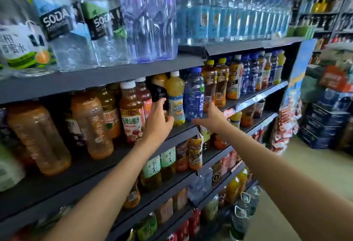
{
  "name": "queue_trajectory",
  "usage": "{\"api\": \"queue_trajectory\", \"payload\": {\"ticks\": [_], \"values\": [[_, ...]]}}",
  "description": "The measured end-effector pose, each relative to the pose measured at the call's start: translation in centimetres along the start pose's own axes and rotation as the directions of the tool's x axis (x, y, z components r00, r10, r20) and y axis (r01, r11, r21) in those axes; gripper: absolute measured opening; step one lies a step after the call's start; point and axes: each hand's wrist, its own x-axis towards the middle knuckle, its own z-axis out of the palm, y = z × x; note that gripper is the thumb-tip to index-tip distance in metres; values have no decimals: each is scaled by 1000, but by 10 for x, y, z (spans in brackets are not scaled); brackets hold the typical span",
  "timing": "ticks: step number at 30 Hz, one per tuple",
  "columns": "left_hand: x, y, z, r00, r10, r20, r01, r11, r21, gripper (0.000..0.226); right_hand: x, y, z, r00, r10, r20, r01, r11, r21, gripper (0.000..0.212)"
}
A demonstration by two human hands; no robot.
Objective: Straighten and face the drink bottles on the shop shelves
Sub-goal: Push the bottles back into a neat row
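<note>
1. The left hand (159, 118), at the middle of the frame, had its fingers curled round a black-labelled bottle (159, 90) on the second shelf (183, 128); the grip looked closed on it, though the fingertips were hidden behind the bottle.
2. The right hand (211, 116), just right of centre, reached in with fingers fairly straight, touching the base of a blue bottle (193, 95); it did not appear to clasp anything.
3. Between the two hands stood a yellow bottle (175, 99), upright, label facing out.
4. Left of the hands stood a juice bottle (132, 113) with a red-and-white label; water bottles (229, 15) filled the shelf above, toward the upper right.
5. Risk, as I judged it: the bottles stood packed close, so turning the black-labelled one could have nudged the yellow bottle and tipped it off the shelf edge.
6. A push low on the blue bottle might have toppled it backward into the row behind.
</note>
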Motion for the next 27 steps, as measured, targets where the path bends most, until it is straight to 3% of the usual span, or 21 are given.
{"api": "queue_trajectory", "payload": {"ticks": [4, 6, 8, 12, 16, 21, 25, 27], "values": [[32, 12, 44, 991, -126, -45, 128, 990, 51, 58, 66, 30, -20, 994, -108, 15, 107, 994, 22, 76], [46, 15, 63, 979, -195, -64, 200, 976, 81, 62, 90, 33, -30, 968, -240, -76, 239, 971, -24, 62], [56, 15, 77, 954, -274, -121, 279, 960, 27, 58, 102, 23, -32, 896, -416, -153, 418, 908, -22, 50], [76, 9, 86, 852, -448, -270, 389, 888, -247, 52, 108, -1, -18, 690, -713, -122, 699, 701, -145, 38], [91, 2, 89, 846, -507, -163, 449, 844, -294, 63, 124, -4, -10, 736, -674, -64, 667, 739, -95, 53], [88, -3, 94, 841, -477, -255, 424, 874, -235, 51, 127, -12, -1, 786, -617, 43, 607, 783, 138, 87], [77, 2, 92, 887, -386, -255, 368, 922, -116, 52, 128, -14, -2, 814, -577, 63, 548, 800, 243, 78], [68, 3, 88, 913, -349, -212, 335, 937, -103, 51, 119, -11, -6, 788, -614, 46, 588, 772, 240, 76]]}}
